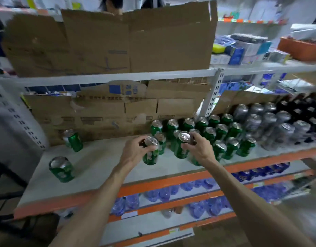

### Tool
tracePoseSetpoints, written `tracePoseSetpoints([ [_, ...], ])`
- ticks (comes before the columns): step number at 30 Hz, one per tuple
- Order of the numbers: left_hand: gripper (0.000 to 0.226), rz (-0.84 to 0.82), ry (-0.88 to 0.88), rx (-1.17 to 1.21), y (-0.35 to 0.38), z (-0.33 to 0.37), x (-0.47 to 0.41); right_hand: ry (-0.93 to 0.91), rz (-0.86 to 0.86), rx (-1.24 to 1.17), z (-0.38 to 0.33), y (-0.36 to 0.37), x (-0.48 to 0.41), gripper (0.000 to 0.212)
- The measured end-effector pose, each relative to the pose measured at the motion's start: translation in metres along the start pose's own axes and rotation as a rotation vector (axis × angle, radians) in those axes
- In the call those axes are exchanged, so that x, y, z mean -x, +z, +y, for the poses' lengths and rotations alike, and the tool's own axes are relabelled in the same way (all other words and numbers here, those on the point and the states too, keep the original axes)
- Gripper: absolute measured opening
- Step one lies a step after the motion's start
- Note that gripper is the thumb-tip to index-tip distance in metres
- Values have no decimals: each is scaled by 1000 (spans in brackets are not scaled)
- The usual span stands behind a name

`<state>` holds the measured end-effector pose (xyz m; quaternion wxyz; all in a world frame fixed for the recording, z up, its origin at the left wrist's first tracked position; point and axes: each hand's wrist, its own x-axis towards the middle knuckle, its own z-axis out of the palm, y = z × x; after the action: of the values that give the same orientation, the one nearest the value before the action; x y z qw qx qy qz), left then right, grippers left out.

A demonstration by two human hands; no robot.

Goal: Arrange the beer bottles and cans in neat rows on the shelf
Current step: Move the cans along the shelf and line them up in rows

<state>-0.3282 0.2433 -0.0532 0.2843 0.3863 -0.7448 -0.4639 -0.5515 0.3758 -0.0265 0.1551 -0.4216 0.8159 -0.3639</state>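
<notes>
My left hand point(134, 151) grips a green beer can point(150, 152) near its top, just above the white shelf point(103, 163). My right hand point(198, 148) grips a second green can point(183, 146) the same way, right beside the rows of green cans point(223, 136). Two more green cans stand apart at the left: one at the back point(73, 140), one near the front edge point(62, 169). Silver cans point(271, 120) and dark bottles point(303, 111) fill the shelf to the right.
Flattened cardboard point(107, 111) lines the back of the shelf, and more cardboard point(118, 41) stands on the shelf above. An orange rail point(153, 184) edges the shelf front. Blue water bottles point(198, 186) lie on the lower shelves. People stand behind the shelving.
</notes>
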Motion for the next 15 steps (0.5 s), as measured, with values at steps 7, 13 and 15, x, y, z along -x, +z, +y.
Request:
tracePoseSetpoints([
  [7,45,30,-7,-43,60,20,-11,-56,-7,-24,40,-44,-9,49],
  [13,41,66,-38,-72,68,21,-15,-77,-79,-26,51,-33,-20,47],
  [15,43,78,-61,-68,67,18,-16,-72,-92,-35,53,-25,-26,46],
])
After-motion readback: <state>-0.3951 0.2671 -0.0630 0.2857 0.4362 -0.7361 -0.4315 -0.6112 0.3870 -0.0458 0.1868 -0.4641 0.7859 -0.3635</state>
